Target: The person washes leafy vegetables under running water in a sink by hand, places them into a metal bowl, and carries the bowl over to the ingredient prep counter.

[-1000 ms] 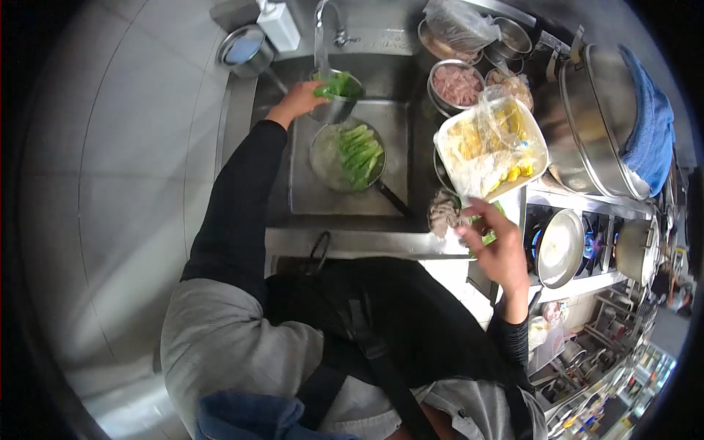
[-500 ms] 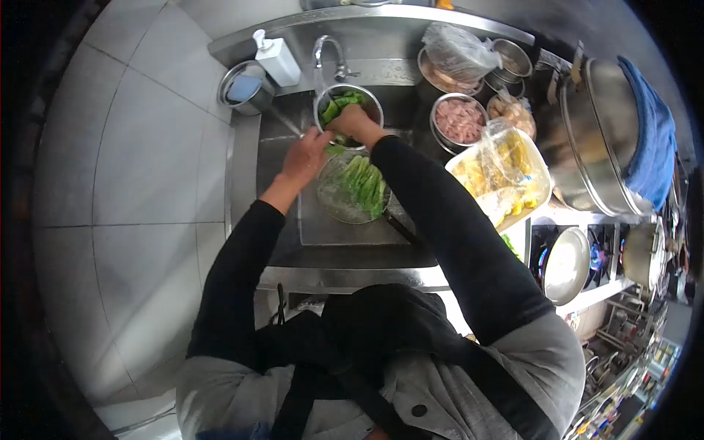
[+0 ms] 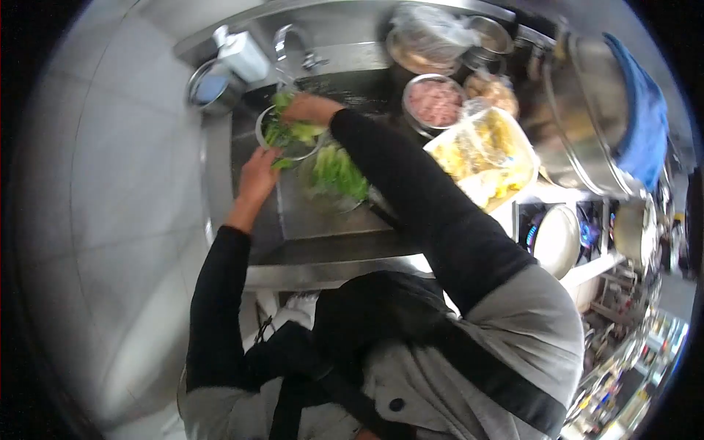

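Note:
Under the running faucet [image 3: 287,44], a steel pot [image 3: 262,132] holds leafy greens [image 3: 293,133]. My right hand [image 3: 311,110] is closed on greens at the pot's upper right. At the pot's lower left, my left hand [image 3: 258,174] has its fingers closed by the rim, with a bit of green beside the fingertips. Just right of and below the pot, a long-handled pan or strainer with pale green stalks [image 3: 339,174] rests in the sink [image 3: 323,226]. The picture is blurred by motion.
Bowls of pink meat [image 3: 435,101] and a white tray of yellow food [image 3: 513,172] are on the right. Beyond are a large steel pot [image 3: 587,110] with a blue cloth and a pan [image 3: 557,240] on a stove. A soap bottle [image 3: 246,56] stands at upper left.
My right hand has come from beside the tray on the right into the pot and now lifts greens at its rim. My left hand has moved to the pot's lower left edge.

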Demonstrator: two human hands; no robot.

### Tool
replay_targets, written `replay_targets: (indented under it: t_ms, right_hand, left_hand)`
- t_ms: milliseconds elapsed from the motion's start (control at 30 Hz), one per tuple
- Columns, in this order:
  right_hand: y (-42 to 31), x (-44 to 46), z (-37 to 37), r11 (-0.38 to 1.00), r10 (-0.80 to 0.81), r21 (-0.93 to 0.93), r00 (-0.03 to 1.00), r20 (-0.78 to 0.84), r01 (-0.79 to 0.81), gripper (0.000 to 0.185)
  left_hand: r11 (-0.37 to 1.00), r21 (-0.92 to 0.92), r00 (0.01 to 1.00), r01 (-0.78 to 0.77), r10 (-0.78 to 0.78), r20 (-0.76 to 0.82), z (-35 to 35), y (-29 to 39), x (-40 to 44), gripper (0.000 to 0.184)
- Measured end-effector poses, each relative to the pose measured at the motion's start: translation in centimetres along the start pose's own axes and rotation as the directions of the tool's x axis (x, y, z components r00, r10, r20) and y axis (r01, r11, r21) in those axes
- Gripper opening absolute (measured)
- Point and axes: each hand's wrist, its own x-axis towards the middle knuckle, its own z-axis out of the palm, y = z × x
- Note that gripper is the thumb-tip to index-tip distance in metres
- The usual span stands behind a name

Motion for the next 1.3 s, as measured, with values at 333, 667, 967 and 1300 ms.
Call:
replay_targets:
  t_ms: [333, 667, 967, 1300]
  right_hand:
    - [-2.4, 1.2, 7.6, 0.893, 0.436, -0.208, 0.882, 0.179, -0.4, 0.021]
    - [-6.5, -2.5, 4.5, 0.718, 0.635, 0.302, 0.768, 0.085, -0.627, 0.041]
    - [-1.1, -6.6, -5.7, 0.538, 0.39, 0.716, 0.885, 0.255, -0.444, 0.025]
    - [-12.7, -12.5, -24.3, 0.056, 0.829, 0.928, 0.536, 0.163, -0.369, 0.023]
  left_hand:
    - [0.984, -0.002, 0.982, -0.176, 0.176, 0.071, -0.3, 4.3, 2.1, 0.044]
    - [0.972, 0.009, 0.97, -0.234, 0.233, 0.074, 0.2, 3.3, 1.7, 0.045]
    - [0.994, -0.063, 0.948, -0.09, 0.105, 0.3, 3.2, 1.0, 4.1, 0.032]
    - [0.934, 0.132, 0.933, -0.333, 0.347, -0.099, 11.9, -8.1, 14.9, 0.039]
